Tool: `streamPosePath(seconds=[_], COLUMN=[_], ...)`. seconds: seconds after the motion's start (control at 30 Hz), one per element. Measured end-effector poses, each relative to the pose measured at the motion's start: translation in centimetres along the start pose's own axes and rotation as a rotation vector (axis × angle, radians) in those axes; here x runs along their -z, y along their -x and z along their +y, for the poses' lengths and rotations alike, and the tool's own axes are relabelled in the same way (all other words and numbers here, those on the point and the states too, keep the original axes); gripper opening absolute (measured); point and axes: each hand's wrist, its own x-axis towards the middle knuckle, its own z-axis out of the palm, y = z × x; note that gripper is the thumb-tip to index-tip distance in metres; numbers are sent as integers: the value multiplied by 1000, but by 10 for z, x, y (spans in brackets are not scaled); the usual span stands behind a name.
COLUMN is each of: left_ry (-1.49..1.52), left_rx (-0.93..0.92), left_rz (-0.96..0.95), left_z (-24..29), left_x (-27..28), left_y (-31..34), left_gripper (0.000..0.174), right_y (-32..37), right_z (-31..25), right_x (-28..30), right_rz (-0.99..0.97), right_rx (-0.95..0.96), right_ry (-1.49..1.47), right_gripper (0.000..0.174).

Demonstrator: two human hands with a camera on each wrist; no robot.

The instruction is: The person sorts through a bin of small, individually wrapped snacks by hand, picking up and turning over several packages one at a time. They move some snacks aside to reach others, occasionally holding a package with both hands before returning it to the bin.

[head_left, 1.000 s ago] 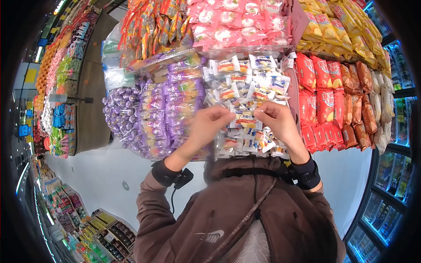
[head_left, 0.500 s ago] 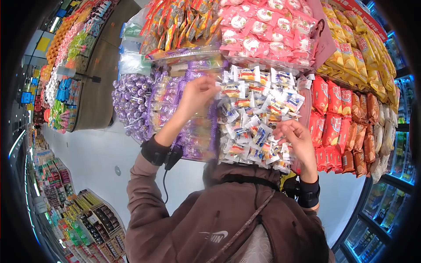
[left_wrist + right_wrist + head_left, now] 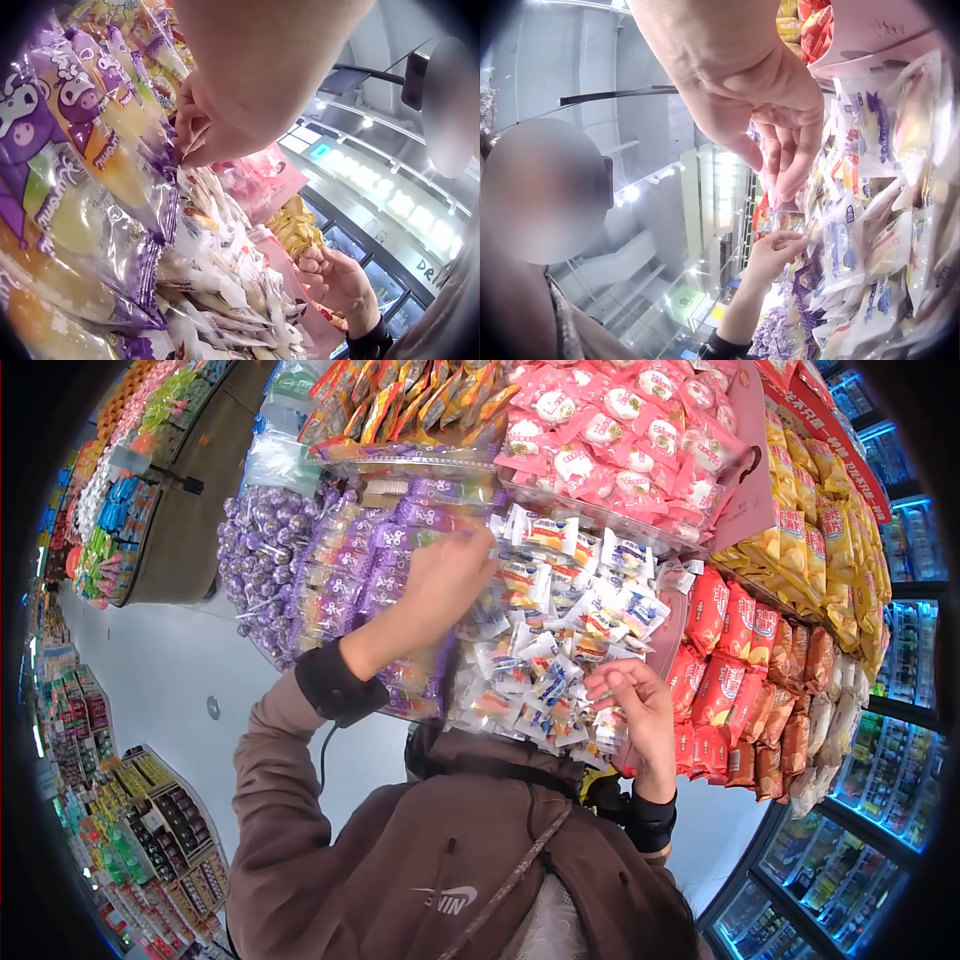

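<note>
White candy packets [image 3: 530, 585] with blue and red print lie in a loose heap. In the head view my left hand [image 3: 445, 580] is over the border between them and purple packs [image 3: 345, 565]; its fingers are bent, as the left wrist view also shows at the hand [image 3: 217, 127], and no packet shows in them. My right hand [image 3: 640, 710] hovers at the heap's right side, thumb and fingers loosely bent. In the right wrist view nothing shows between that hand's [image 3: 757, 112] fingers; whether its fingertips touch a packet is unclear.
Pink packs [image 3: 610, 435] fill the bin beyond the heap, behind a clear divider. Red packs [image 3: 720, 690] and yellow bags [image 3: 800, 550] stand to the right, purple lollipops [image 3: 265, 545] to the left. A pink panel [image 3: 745, 510] rises beside the pink packs.
My hands have parted from their meeting over the heap, left hand to the upper left, right hand to the lower right. The packet between them is no longer seen there. The head view has shifted.
</note>
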Motion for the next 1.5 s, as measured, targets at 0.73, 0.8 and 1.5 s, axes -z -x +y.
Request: streamPosePath(seconds=[0.73, 0.8, 1.5], left_ry=[-127, -122, 101], left_rx=[-613, -634, -517], left_rz=[37, 74, -124], left_z=[41, 39, 23], left_x=[-38, -41, -40], left_y=[-7, -3, -13], left_gripper=[23, 20, 17], right_y=[-22, -41, -107], right_z=[-56, -65, -23], right_x=[-25, -32, -41], right_rz=[128, 94, 88], right_rx=[471, 446, 547], right_ry=[749, 913, 1835], right_gripper=[13, 14, 11])
